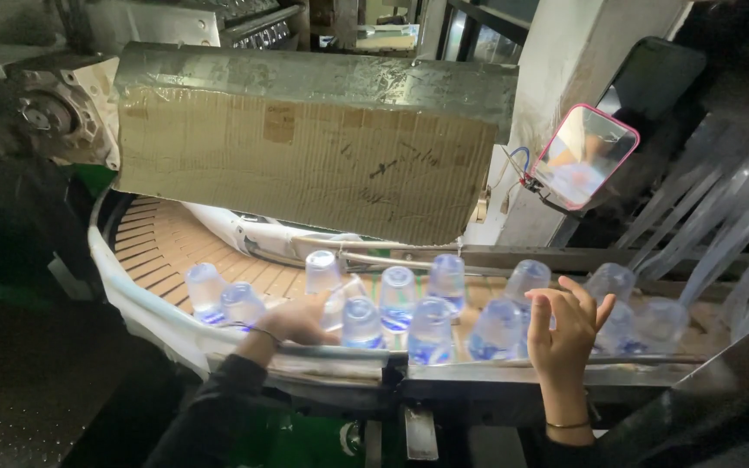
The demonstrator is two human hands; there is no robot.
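Left hand (pixel 292 322), lower centre-left, reaches over the conveyor's near rail (pixel 331 364); fingers curl loosely among clear plastic bottles (pixel 363 322) w/ blue labels, touching the one just right of it. Can't tell if it's truly gripped. Right hand (pixel 565 329), lower centre-right, fingers spread wide, palm facing left, holding nothing; a bottle (pixel 498 329) stands just left of it, nearest. Bottles stand upright, long axis vertical, in a loose row across mid-frame. Cardboard sheet (pixel 305 160) hangs above the belt; pink-rimmed mirror (pixel 584 156) upper right.
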